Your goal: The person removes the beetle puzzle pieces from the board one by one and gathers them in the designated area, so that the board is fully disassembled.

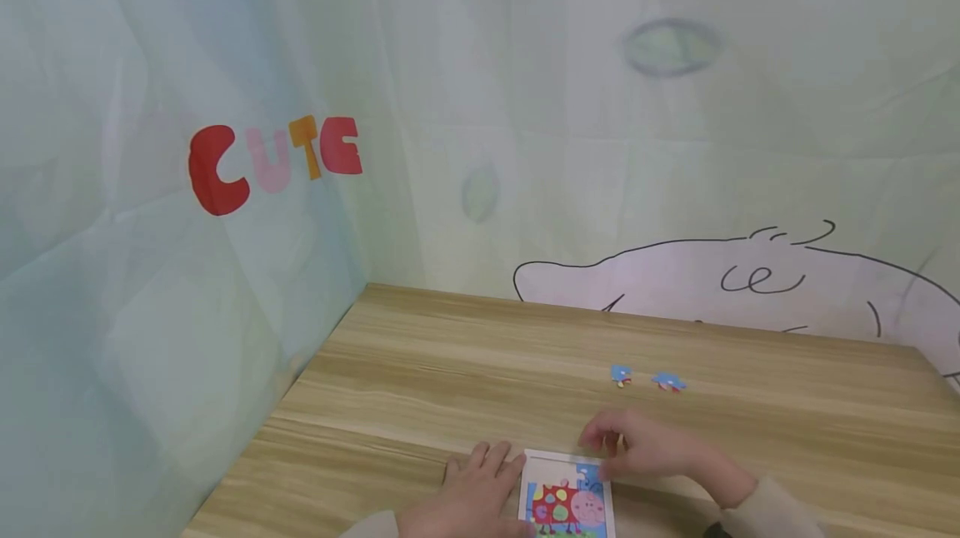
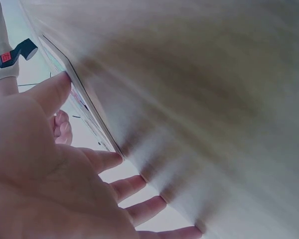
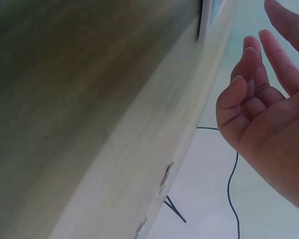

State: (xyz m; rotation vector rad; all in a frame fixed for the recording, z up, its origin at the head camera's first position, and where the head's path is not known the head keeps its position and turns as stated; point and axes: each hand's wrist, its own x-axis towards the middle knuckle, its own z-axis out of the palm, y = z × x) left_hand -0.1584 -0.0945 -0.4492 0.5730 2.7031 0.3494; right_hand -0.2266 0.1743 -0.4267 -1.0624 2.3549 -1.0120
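A white-framed jigsaw puzzle (image 1: 567,495) with a red, spotted ladybird picture lies at the table's near edge. Its upper left part shows pale backing. My left hand (image 1: 474,495) rests along the puzzle's left side, fingers spread with their tips on the table and the thumb at the frame. In the left wrist view, that thumb lies against the puzzle's edge (image 2: 92,107). My right hand (image 1: 643,448) hovers by the upper right corner. The right wrist view shows it holding nothing, with thumb and index finger apart and the other fingers loosely bent.
Two loose blue puzzle pieces lie beyond the right hand, one to the left (image 1: 621,375) and one to the right (image 1: 668,381). The wooden table (image 1: 420,380) meets a printed cloth backdrop (image 1: 465,88) at the back and left.
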